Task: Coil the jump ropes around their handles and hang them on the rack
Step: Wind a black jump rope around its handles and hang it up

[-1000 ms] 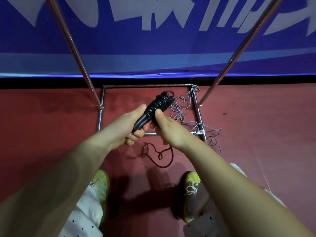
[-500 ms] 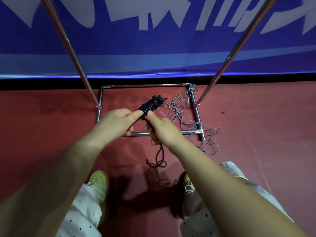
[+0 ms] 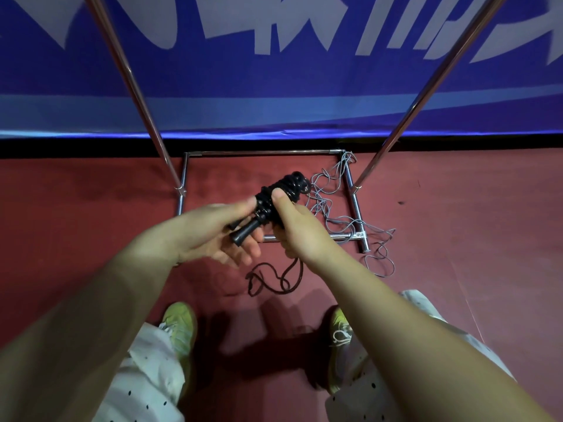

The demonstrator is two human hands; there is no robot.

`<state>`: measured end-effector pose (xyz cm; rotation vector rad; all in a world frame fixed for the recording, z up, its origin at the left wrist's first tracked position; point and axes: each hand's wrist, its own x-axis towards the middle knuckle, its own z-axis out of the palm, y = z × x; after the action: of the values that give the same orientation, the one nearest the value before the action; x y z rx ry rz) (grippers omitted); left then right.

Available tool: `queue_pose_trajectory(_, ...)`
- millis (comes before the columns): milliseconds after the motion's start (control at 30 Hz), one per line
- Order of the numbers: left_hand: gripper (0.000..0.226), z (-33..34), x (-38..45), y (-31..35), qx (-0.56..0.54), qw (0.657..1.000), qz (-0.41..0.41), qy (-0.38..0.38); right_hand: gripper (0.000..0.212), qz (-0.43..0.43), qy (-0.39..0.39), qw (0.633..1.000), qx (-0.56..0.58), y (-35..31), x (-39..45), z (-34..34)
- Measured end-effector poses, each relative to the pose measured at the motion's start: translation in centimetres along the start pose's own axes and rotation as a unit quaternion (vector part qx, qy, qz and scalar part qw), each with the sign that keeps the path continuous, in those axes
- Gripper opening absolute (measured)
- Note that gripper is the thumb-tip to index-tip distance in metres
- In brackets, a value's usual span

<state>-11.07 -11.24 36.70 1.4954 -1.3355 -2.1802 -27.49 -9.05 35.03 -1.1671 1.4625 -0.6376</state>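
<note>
The right hand [image 3: 300,229] pinches the coiled black jump rope [image 3: 281,193], its handles [image 3: 243,234] pointing down-left across the spread left hand [image 3: 219,236], loose tail [image 3: 274,278] dangling below.

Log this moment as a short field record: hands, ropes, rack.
left hand: open under the black handles
right hand: grips the coiled black jump rope
loose tail: hangs to the red floor
grey jump rope: uncoiled, tangled over the rack base
chrome metal rack: nothing seen hung
</note>
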Motion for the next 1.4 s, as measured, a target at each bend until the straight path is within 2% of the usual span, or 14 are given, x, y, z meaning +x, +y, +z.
queue_pose_trajectory(67,0.078,-0.3,-0.2,0.2,-0.075,0.994,-0.023,-0.071,0.073,-0.037,0.008,0.999,-0.015,-0.2,-0.2,-0.3)
queue_pose_trajectory(100,0.080,-0.3,-0.2,0.2,-0.098,0.991,-0.023,-0.089,0.073,-0.060,0.011,0.998,-0.017,-0.3,-0.3,-0.4)
queue_pose_trajectory(200,0.071,0.1,0.1,0.0,-0.128,0.985,-0.010,-0.119,0.054,-0.108,0.021,0.994,-0.027,-0.4,-0.6,-0.5)
queue_pose_trajectory(267,0.067,0.3,0.4,-0.2,-0.093,0.990,0.021,-0.103,0.055,-0.105,0.031,0.992,-0.058,-0.3,-0.7,-0.7)
queue_pose_trajectory(433,0.066,1.1,1.0,-0.2,-0.009,0.997,0.070,0.011,0.049,-0.093,0.055,0.984,-0.142,-0.1,-0.5,-0.6)
queue_pose_trajectory(633,0.062,2.4,1.6,-0.2,0.030,0.984,0.124,0.121,0.055,-0.069,0.025,0.996,-0.058,-0.2,0.0,-0.7)
queue_pose_trajectory(733,0.062,2.4,1.6,-0.4,-0.031,0.989,0.115,0.093,0.058,-0.038,0.013,0.999,-0.008,-0.1,0.3,-0.6)
queue_pose_trajectory(800,0.062,2.2,1.4,-0.4,-0.083,0.992,0.091,0.040,0.065,0.012,-0.001,1.000,0.023,-0.4,0.2,-0.5)
queue_pose_trajectory(867,0.061,2.2,1.3,-0.4,-0.091,0.992,0.082,0.022,0.073,0.057,-0.016,0.997,0.043,-0.6,0.1,-0.5)
queue_pose_trajectory(1033,0.053,2.7,1.9,-0.4,0.005,0.988,0.087,0.128,0.079,0.099,-0.014,0.995,0.028,-0.2,0.2,-0.5)
queue_pose_trajectory(1167,0.039,2.0,2.7,-0.8,0.121,0.965,0.090,0.215,0.079,0.118,-0.022,0.992,0.030,0.0,0.3,-0.6)
queue_pose_trajectory(1300,0.023,1.0,2.5,-1.1,0.248,0.925,0.115,0.264,0.062,0.096,-0.017,0.993,0.069,0.0,0.2,-0.9)
queue_pose_trajectory(1400,0.029,1.0,2.3,-1.1,0.277,0.915,0.125,0.266,0.045,0.074,-0.012,0.996,0.056,0.0,0.2,-0.8)
